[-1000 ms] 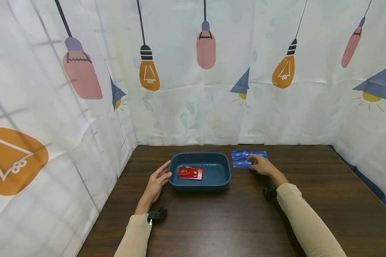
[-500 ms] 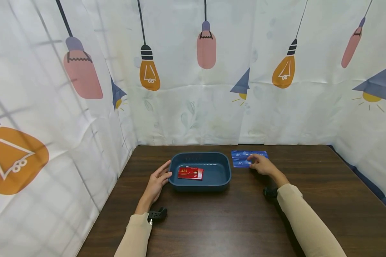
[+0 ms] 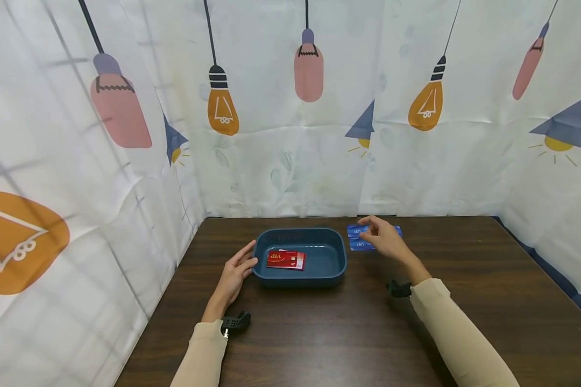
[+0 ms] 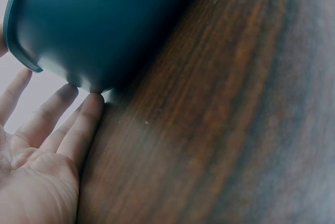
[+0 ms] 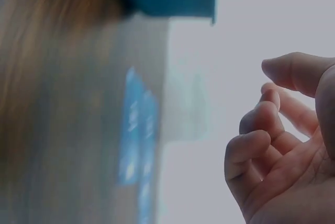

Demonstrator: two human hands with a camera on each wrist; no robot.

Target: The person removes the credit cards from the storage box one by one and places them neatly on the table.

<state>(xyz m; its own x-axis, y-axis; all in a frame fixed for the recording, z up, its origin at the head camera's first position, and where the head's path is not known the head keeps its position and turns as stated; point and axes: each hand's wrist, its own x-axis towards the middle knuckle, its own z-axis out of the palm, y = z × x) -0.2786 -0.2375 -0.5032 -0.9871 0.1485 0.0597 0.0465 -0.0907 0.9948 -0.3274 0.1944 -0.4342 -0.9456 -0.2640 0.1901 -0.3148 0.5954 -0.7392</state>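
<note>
A dark blue rectangular bin [image 3: 300,281] stands on the table with red VIP cards [image 3: 284,259] lying stacked in its left part. My left hand [image 3: 234,275] is at the bin's left end. In the left wrist view, its extended fingertips [image 4: 93,101] touch the outer wall. Right of the bin, blue VIP cards [image 3: 360,245] lie flat in two rows, partly covered from sight by my right hand [image 3: 388,241]. That hand is raised above them, fingers loosely bent. The right wrist view shows a gap under the thumb [image 5: 285,69] and no card in the hand.
The brown wooden table [image 3: 310,333] reaches back to a white curtain [image 3: 281,177] printed with lamps. Curtain also hangs along the left and right sides. Each wrist wears a black strap [image 3: 236,321].
My right hand has lifted off the blue cards and shifted slightly left. The left hand stays at the bin, and the red cards lie as before.
</note>
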